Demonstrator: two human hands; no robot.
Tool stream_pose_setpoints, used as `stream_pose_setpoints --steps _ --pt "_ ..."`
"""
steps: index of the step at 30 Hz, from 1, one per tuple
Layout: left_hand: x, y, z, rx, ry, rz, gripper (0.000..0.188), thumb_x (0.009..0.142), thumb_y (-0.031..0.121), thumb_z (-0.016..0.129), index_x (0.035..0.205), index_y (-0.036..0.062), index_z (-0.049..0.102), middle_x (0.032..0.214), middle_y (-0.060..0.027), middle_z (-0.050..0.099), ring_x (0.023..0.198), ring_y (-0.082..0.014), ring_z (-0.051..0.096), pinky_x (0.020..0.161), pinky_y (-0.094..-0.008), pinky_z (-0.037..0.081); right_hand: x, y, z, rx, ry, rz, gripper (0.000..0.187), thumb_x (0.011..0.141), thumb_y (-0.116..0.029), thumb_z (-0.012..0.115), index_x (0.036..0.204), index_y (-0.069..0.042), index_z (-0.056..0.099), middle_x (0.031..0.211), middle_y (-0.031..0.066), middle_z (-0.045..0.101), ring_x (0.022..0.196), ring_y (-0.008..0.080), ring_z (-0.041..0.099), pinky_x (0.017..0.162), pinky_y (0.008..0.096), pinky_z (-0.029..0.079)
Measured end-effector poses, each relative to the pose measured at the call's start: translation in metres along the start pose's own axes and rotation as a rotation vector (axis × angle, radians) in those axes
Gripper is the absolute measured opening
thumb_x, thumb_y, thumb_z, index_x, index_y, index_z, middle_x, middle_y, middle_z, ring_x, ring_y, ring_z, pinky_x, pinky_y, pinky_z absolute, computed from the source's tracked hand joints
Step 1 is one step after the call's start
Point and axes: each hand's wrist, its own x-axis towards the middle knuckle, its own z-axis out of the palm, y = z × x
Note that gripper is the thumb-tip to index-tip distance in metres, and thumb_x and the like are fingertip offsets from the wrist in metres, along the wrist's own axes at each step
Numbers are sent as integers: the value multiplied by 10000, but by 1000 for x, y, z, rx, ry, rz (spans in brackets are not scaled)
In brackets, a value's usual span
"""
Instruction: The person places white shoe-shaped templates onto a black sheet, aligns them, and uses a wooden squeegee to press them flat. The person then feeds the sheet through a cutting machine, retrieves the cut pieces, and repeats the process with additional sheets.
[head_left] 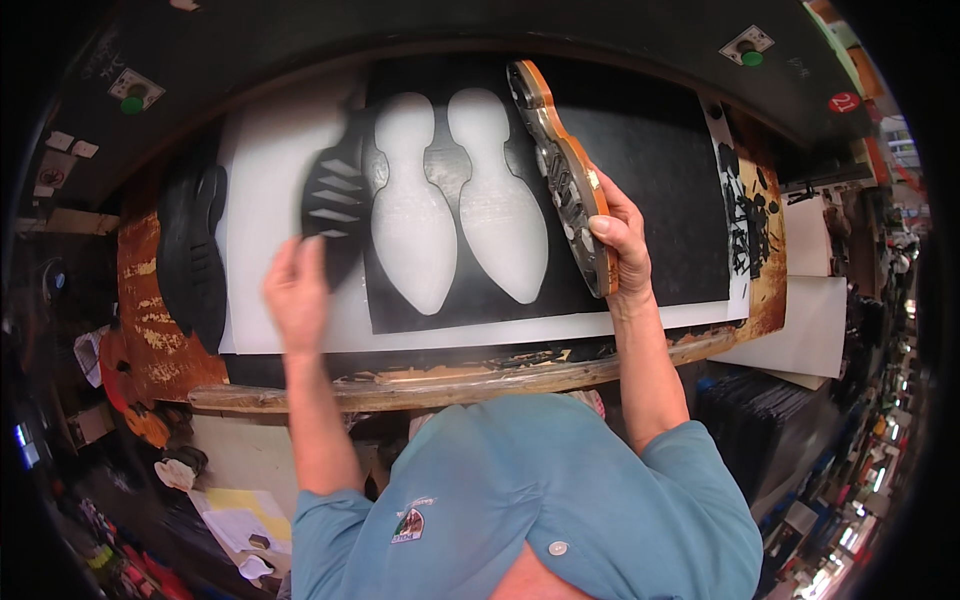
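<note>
My right hand (625,235) grips a sole-shaped cutting die (572,180), tilted on its edge, with an orange rim and a dark metal inside. Blurred by motion, my left hand (297,295) pinches the lower side of a black sole piece (330,215) with slanted slots. Between the hands lies a black sheet (590,315) on a white board (270,200). Two sole-shaped holes (412,220) in the sheet show white underneath. The sheet's right part (650,180) is uncut.
Black sole pieces (195,260) are stacked at the table's left. Small black scraps (755,220) litter its right end. A dark overhead beam (450,30) with green buttons (132,104) spans the back. A wooden rail (450,390) runs along the front edge.
</note>
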Motion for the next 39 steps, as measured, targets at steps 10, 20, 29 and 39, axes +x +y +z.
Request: stream_pose_setpoints --steps 10,20,29,39 --pt "60 -51 -143 808 579 360 449 1062 229 706 1439 -14 672 1460 -197 668 1362 -336 620 1179 -433 470 -6 6 -21 -1272 119 -397 805 690 -308 864 1421 -14 697 1572 305 483 1329 416 571 1121 463 520" --pt "-78 4 9 223 -120 445 258 1019 -26 648 1261 -48 735 1226 -204 759 1156 -344 725 1047 -429 561 -24 11 -23 -1432 88 -368 865 687 -298 838 1473 2 638 1645 370 365 1419 492 476 1176 517 472" --pt "-183 -1 62 327 -253 788 250 810 -16 816 1019 99 743 998 -30 767 939 -253 709 1066 -461 438 -35 28 -39 -1254 114 -494 825 664 -269 838 1428 1 681 1639 357 413 1406 478 494 1189 496 461" --pt "-196 -20 63 362 -108 908 177 835 17 814 943 116 715 934 -18 738 929 -252 700 1098 -483 439 -54 -6 -61 -898 310 -763 366 913 -206 847 1192 3 738 1113 131 721 1023 248 695 962 374 553"
